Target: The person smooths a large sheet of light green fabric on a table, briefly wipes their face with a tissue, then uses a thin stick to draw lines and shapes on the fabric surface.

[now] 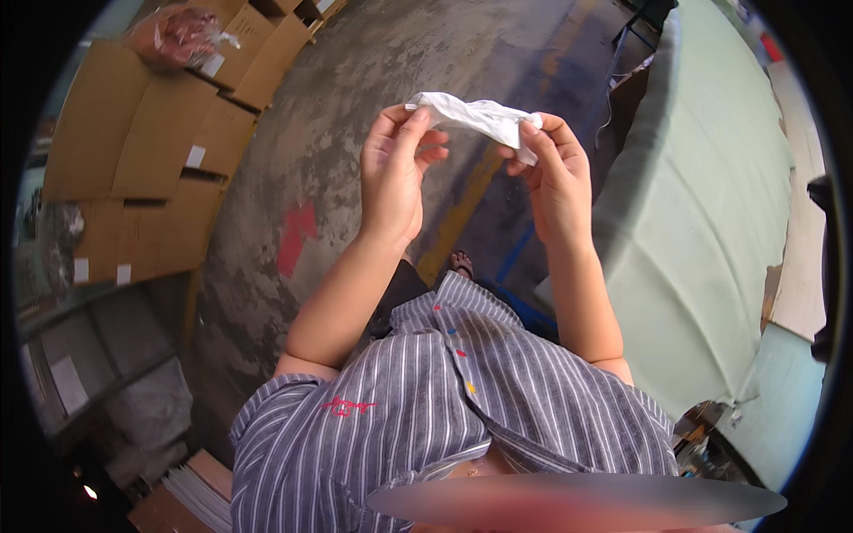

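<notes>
A piece of thin white cloth (pixel 480 115), loosely twisted lengthwise, is stretched between my two raised hands out in front of me. My left hand (pixel 397 155) pinches its left end between thumb and forefinger, the other fingers curled loosely below. At the opposite end, my right hand (pixel 555 164) grips it between thumb and fingers, and a short flap hangs down beside the thumb. The cloth touches nothing but my hands. What kind of cloth article it is, I cannot make out.
Brown cardboard boxes (pixel 164 133) are stacked at the left, a clear bag with reddish contents (pixel 178 37) on top. A long shape under a pale green cover (pixel 702 213) stands close on my right. Between them lies a worn concrete floor (pixel 302 133) with a yellow line (pixel 458 218).
</notes>
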The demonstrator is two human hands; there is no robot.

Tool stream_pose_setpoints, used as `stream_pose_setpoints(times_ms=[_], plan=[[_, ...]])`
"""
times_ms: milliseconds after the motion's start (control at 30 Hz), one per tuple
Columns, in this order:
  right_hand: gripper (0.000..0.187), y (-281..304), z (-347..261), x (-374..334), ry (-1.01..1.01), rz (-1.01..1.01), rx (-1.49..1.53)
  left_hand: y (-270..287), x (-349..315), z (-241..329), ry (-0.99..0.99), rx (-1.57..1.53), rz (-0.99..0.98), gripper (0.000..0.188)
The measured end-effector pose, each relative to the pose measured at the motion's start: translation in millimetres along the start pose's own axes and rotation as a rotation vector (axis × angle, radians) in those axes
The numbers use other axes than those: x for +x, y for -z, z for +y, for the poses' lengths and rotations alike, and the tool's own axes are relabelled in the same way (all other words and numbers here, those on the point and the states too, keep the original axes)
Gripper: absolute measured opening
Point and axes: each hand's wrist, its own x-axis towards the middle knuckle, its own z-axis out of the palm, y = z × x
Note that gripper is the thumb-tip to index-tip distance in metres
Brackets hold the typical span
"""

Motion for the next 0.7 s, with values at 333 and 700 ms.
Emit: stream_pose_setpoints(times_ms=[333, 700], plan=[[0.039, -160.0, -47.6, 12.8, 0.019, -0.300, 0.352, 47.2, 82.0, 124.0, -0.652, 0.165, -0.654, 0.023], [0.023, -215.1, -73.3, 141.7, 0.390, -0.454, 0.776, -9.7, 199.7, 140.9, -0.818, -0.219, -1.047, 0.018]])
